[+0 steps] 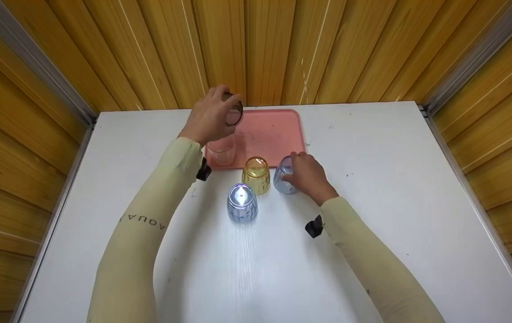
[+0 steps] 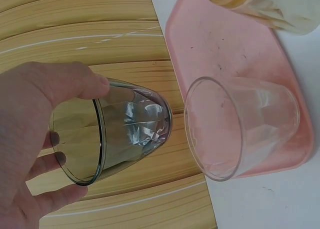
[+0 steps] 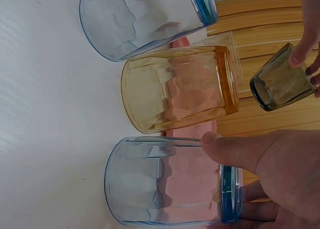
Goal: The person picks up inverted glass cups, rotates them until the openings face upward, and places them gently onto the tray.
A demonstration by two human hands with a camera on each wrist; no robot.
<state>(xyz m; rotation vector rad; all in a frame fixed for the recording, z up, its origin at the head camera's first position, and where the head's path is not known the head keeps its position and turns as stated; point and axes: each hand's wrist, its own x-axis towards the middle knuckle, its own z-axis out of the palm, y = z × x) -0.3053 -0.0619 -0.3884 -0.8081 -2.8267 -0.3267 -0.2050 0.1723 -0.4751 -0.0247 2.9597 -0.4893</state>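
Observation:
My left hand holds a dark grey glass by its rim, thumb on one side and fingers on the other. The grey glass is raised over the back left of the pink tray. Below it on the tray, a clear glass stands rim up. At the tray's front edge, my right hand grips a light blue glass near its base; this glass is upside down. Beside it are an upside-down amber glass and, closer to me, another upside-down blue glass.
The white table extends around the tray on both sides and in front. Behind it rises a wood-patterned wall, with similar panels to the left and right. Metal strips run along the corners.

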